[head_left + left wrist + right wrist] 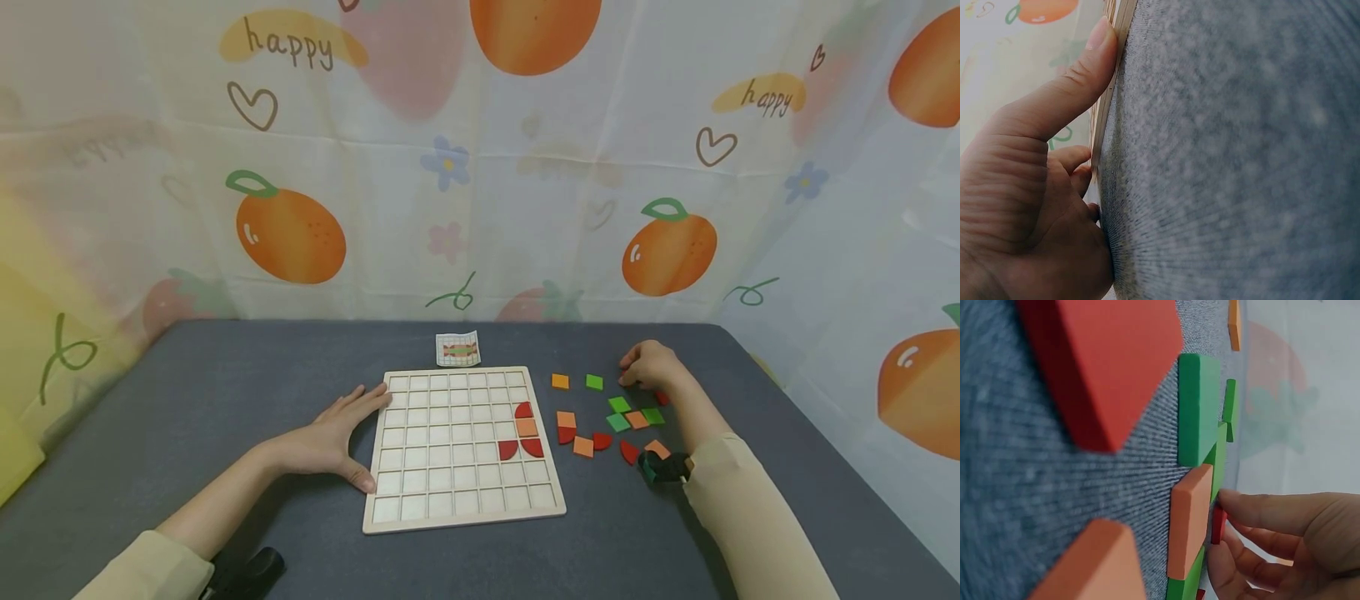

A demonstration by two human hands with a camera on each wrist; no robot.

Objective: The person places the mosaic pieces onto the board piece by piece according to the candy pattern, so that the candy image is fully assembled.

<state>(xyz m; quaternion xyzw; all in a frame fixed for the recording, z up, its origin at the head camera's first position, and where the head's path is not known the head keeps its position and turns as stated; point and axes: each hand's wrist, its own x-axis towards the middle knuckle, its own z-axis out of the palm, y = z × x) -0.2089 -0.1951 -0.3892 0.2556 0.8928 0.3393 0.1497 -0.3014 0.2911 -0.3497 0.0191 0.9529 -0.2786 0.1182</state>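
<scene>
A pale wooden grid board (465, 524) lies on the dark table. My left hand (327, 437) is spread along its left side, fingertips and thumb touching the edge. Near the board's right side, an orange square (527, 427) and three red quarter-circle tiles (508, 451) sit in cells. Beyond the loose tiles at the right, my right hand (654, 365) reaches down to the table. In the right wrist view, its thumb and fingers pinch a small red tile (1218, 525), whose outline is mostly hidden, close beside an orange tile (1190, 525).
Loose tiles lie right of the board, among them a green square (594, 382), a yellow-orange square (560, 381) and a red quarter-circle (602, 441). Behind the board is a small pattern card (457, 350). A fruit-printed curtain (525, 233) hangs behind the table.
</scene>
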